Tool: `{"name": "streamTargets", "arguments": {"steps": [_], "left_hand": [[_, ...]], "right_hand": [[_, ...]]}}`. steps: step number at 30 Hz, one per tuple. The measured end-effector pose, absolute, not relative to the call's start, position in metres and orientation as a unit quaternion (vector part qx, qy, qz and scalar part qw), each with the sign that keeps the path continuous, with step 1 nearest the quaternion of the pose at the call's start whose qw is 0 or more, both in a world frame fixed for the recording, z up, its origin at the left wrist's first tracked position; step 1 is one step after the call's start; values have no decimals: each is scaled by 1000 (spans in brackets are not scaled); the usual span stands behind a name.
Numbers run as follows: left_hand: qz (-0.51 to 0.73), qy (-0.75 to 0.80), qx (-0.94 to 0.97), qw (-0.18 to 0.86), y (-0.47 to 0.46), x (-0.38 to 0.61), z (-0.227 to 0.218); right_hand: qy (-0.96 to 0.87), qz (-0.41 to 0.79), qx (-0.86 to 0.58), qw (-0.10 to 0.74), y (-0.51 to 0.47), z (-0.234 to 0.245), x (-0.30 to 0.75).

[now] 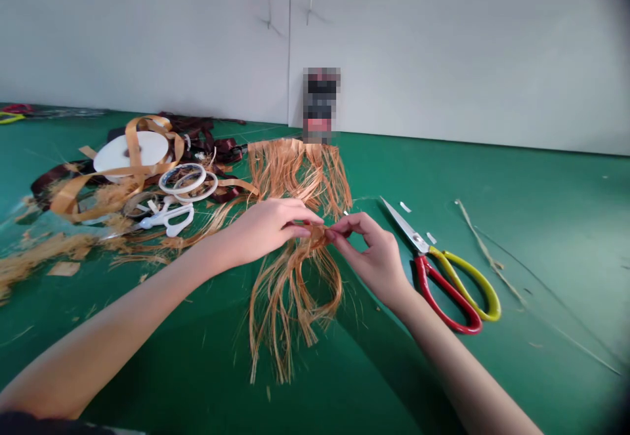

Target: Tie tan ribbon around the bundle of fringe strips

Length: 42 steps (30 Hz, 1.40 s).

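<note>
white panels (pixel 443 48) are set upright behind a green tabletop (pixel 551 225), and right at the middle of it, a tan fringe (pixel 297 284) is being held up! its gathered top is pinched narrowly between the thumb and fingers of the left hand (pixel 268 225), and just beside that, the same top is nipped by the fingertips of the right hand (pixel 377 254). loose strands are left hanging and fanned out below, toward the near edge.

just beyond the hands, a second fringe (pixel 295 169) is spread flat, its band turned to the back. over to the right, near the right hand, big scissors (pixel 422 246) are laid with red and yellow handles apart. and on the left, what a heap: a white spool (pixel 111 156) is draped with tan ribbon (pixel 132 136), tape rolls (pixel 201 182) are overlapped, white-handled scissors (pixel 152 223) are rested alongside, and brown ribbon (pixel 229 149) is tangled behind.
</note>
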<state>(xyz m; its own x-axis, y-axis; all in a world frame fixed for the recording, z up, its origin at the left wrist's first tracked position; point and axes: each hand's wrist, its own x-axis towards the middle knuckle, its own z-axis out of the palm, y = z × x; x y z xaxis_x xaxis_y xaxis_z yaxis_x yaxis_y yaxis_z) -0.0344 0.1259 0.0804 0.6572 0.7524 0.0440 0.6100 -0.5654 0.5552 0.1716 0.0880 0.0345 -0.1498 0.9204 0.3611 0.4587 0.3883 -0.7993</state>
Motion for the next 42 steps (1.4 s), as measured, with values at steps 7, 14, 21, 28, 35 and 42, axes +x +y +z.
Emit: {"name": "streamTargets", "arguments": {"steps": [7, 14, 21, 28, 35, 42], "left_hand": [[91, 450, 808, 370, 136, -62, 83], [64, 458, 760, 458, 136, -84, 93], [158, 492, 622, 589, 116, -77, 93], [313, 492, 492, 647, 81, -39, 90], [368, 468, 484, 642, 74, -23, 85], [360, 396, 594, 601, 81, -22, 84]], "right_hand": [[-687, 285, -498, 446, 92, 37, 177], [-658, 304, -523, 448, 98, 33, 182], [-606, 258, -569, 492, 98, 35, 186], [-631, 449, -516, 365, 55, 61, 139], [-598, 570, -470, 311, 31, 60, 115], [-622, 447, -520, 378, 54, 63, 149]]}}
